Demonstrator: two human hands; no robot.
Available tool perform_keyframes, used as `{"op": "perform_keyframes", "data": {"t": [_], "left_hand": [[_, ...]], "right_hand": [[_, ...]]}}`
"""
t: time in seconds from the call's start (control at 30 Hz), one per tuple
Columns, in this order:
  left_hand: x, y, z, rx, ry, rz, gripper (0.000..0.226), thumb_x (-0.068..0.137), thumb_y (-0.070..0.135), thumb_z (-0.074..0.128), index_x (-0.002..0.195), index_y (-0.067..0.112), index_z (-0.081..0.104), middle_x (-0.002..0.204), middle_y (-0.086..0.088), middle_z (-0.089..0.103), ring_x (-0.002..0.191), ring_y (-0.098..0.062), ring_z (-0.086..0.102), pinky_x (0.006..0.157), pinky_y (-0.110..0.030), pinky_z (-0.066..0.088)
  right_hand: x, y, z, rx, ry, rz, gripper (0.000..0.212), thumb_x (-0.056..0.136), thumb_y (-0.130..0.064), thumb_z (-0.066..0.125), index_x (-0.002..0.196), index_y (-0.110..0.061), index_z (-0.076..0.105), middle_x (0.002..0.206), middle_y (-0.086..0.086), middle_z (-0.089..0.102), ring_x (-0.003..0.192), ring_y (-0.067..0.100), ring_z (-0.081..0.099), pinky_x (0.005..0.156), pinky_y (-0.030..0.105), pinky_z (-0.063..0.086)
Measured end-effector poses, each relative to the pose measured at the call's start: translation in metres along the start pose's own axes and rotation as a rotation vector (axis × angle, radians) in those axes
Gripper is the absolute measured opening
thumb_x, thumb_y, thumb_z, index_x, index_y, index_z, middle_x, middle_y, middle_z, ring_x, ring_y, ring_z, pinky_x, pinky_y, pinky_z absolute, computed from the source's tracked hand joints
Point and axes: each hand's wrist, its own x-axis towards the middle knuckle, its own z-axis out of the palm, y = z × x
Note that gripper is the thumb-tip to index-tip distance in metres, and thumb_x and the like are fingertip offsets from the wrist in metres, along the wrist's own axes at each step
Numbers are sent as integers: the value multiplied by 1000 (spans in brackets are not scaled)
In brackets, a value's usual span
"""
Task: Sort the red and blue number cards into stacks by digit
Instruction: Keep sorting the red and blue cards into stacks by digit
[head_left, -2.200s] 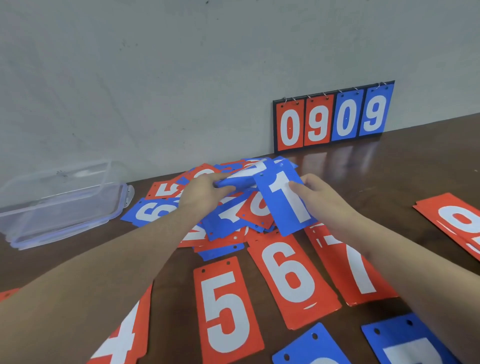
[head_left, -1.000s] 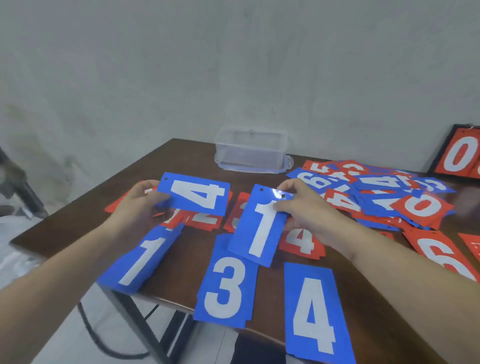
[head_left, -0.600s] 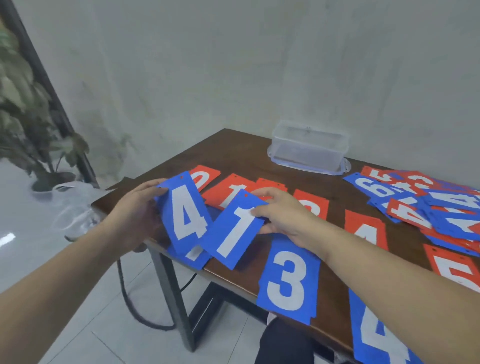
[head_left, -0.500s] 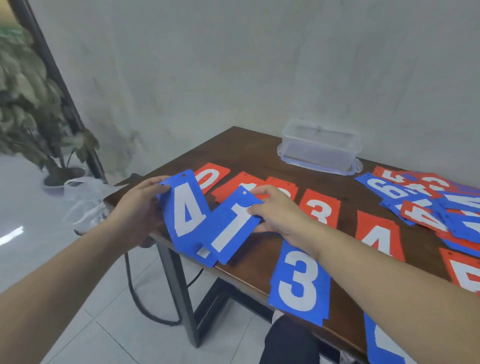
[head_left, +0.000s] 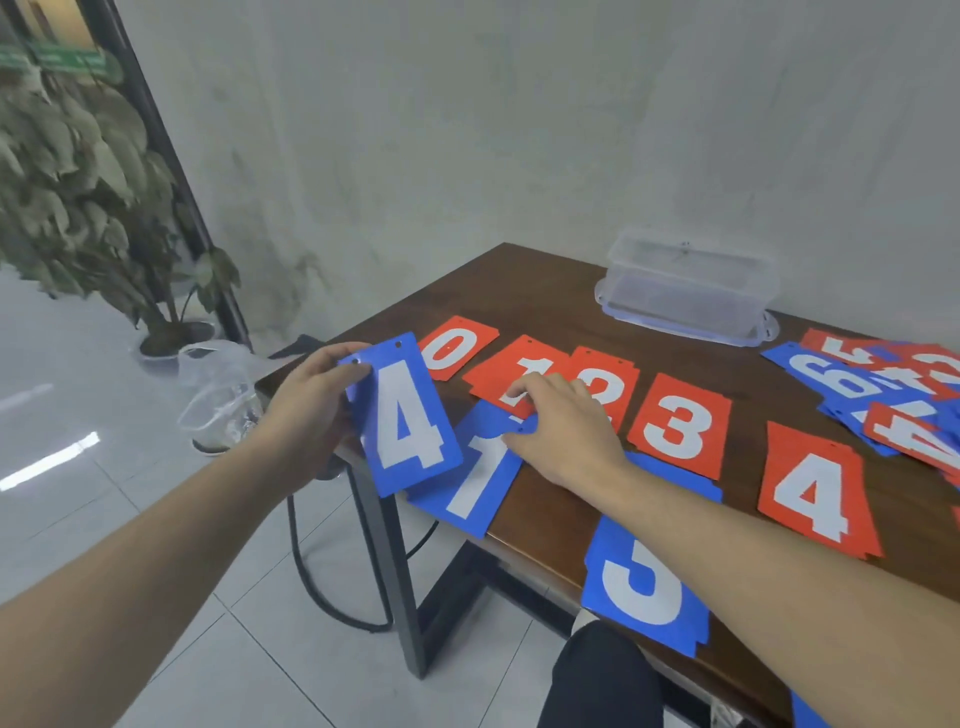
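Cards partly sorted. Red row across mid-frame on the tabletop (head_left: 545, 291): red 0 (head_left: 457, 347), red 1 (head_left: 524, 371), a red card half hidden behind the right hand (digit unclear), red 3 (head_left: 678, 426), red 4 (head_left: 815, 491). Several look like small stacks with offset edges. Blue row is starting below it: blue 1 (head_left: 470, 480) and blue 3 (head_left: 641, 577) at the near edge, both overhanging it.

Left: the mixed pile (head_left: 878, 389) at the right edge of the frame is unsorted, red and blue overlapping at odd angles. My guess is under halfway.

Left hand (head_left: 306, 410) holds blue 4 (head_left: 402, 415) off the left corner of the tabletop, fingers gripping its upper left edge. Card is digit up, long axis near vertical in frame, top leaning left, holes at the top. Probably goes in the blue row below red 4.

Right hand (head_left: 561, 426) rests on the top end of blue 1, fingers bent and pressing or pinching it; cannot tell which. Blue 1's long axis runs diagonally, top toward upper right, bottom hanging off the edge.

Clear box (head_left: 685, 288) sits upper right.
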Motion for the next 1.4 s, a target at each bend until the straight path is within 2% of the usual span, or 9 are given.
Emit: {"op": "perform_keyframes", "data": {"t": [0.17, 0.33, 0.63, 0.87, 0.97, 1.07, 1.17, 1.27, 1.4], "left_hand": [[-6, -5, 50, -49, -90, -33, 11, 99, 11, 58, 108, 15, 62, 98, -9, 74, 82, -20, 73, 70, -34, 61], [-14, -7, 109, -4, -282, -62, 13, 100, 11, 56, 108, 18, 64, 105, -9, 74, 91, -20, 74, 80, -37, 58], [-61, -22, 227, 93, -631, -83, 16, 98, 6, 58, 113, 9, 61, 108, -19, 73, 92, -25, 74, 71, -30, 62], [-104, -38, 296, 333, -888, -91, 20, 97, 13, 63, 116, 11, 59, 100, -5, 77, 94, -16, 75, 65, -24, 59], [-109, -49, 309, 580, -918, 77, 17, 95, 19, 67, 111, 18, 61, 96, 3, 77, 92, -4, 73, 70, -26, 61], [-107, -62, 310, 888, -958, 332, 21, 93, 26, 70, 113, 25, 63, 103, 14, 68, 95, 6, 65, 67, -16, 56], [-103, -70, 307, 1094, -868, 582, 31, 88, 36, 75, 117, 36, 64, 121, 18, 59, 117, -6, 49, 92, -23, 46], [-104, -65, 304, 1161, -804, 632, 35, 86, 39, 76, 119, 39, 63, 133, 15, 49, 127, -11, 38, 109, -38, 36], [-102, -59, 313, 1044, -749, 681, 23, 90, 32, 72, 105, 43, 60, 123, 16, 51, 123, -13, 41, 106, -38, 38]], "right_hand": [[-7, 36, -22, 191, 76, 45, 29, 91, -28, 63, 119, -31, 57, 106, -13, 57, 108, 12, 49, 87, 31, 44], [-33, 84, -62, 254, 151, 120, 22, 90, -22, 62, 105, -36, 56, 96, -15, 61, 87, 10, 53, 79, 33, 48], [-115, 161, -124, 281, 258, 361, 19, 95, -21, 60, 111, -30, 58, 101, -13, 62, 84, 5, 61, 71, 27, 52], [-178, 202, -152, 287, 306, 499, 14, 96, -23, 60, 107, -31, 57, 100, -11, 62, 87, 2, 57, 67, 19, 43], [-195, 212, -160, 304, 310, 534, 15, 97, -25, 60, 110, -31, 57, 103, -13, 62, 87, 2, 58, 62, 18, 40], [-206, 219, -163, 328, 327, 552, 15, 98, -25, 59, 112, -30, 56, 104, -13, 60, 82, 5, 59, 58, 18, 39], [-212, 222, -163, 350, 342, 549, 15, 98, -24, 59, 111, -30, 56, 102, -13, 59, 82, 6, 59, 59, 20, 41], [-215, 223, -163, 347, 344, 547, 15, 98, -24, 59, 111, -30, 55, 104, -14, 59, 85, 7, 60, 59, 21, 42], [-212, 227, -166, 341, 346, 549, 15, 99, -26, 58, 113, -31, 54, 105, -14, 58, 78, 11, 63, 49, 18, 41]]}}
